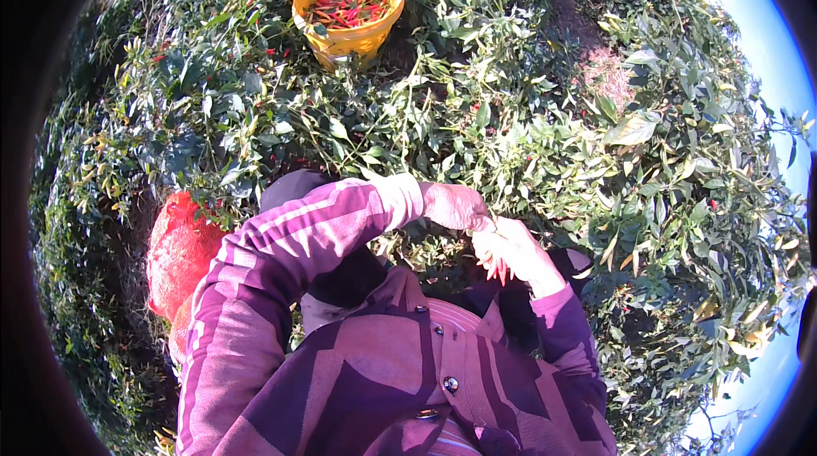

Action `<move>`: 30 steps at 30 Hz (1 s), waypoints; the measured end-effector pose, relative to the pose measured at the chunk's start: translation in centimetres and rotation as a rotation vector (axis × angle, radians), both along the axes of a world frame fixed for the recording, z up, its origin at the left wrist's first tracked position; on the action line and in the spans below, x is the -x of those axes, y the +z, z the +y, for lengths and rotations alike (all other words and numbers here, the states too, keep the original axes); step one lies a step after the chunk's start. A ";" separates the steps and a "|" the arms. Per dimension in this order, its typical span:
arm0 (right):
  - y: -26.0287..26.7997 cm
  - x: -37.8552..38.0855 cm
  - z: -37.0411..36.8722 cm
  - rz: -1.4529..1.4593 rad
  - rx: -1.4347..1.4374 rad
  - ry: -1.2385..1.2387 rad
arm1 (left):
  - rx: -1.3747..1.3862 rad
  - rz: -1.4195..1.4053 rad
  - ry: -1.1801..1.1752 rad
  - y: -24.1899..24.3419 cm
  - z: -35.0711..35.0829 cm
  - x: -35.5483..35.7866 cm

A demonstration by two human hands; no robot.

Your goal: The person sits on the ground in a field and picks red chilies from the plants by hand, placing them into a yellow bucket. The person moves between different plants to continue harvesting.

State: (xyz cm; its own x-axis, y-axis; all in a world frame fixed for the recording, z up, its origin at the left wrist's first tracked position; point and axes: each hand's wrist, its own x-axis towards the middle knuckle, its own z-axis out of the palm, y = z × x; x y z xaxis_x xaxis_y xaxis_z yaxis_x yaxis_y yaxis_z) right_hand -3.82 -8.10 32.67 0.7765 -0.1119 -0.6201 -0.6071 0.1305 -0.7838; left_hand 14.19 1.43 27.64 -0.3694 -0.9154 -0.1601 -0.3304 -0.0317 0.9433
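My left hand (453, 206) reaches across in front of my body, its fingers bent and touching my right hand near the thumb. Whatever may lie between its fingertips is too small and bright to make out. Several red chili peppers (494, 266) hang from my right hand (514, 252), which is curled around their upper ends. Leafy chili plants (415, 118) surround both hands. Farther forward and to the left stands a yellow plastic bucket (351, 47) holding many red and orange chili peppers (350, 6).
A full red mesh sack (182, 255) rests on the ground beside my left arm. Dense pepper foliage spreads all around, with scattered red chilies. Bare soil (603, 70) shows among the plants at the upper right. The bucket stands amid stems and leaves.
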 end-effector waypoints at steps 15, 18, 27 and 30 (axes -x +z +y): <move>8.5 -3.4 -0.2 0.064 -0.190 0.382 | -0.327 1.119 0.161 3.7 6.8 2.2; 7.8 -5.5 1.4 0.093 -0.230 0.533 | -0.334 1.238 0.270 4.1 10.7 2.0; 6.9 -9.7 1.6 0.007 -0.617 0.548 | -0.038 1.459 0.667 6.5 25.1 -2.3; 4.3 -11.9 0.3 0.040 -0.401 0.118 | -0.130 0.870 1.090 6.0 31.5 -6.1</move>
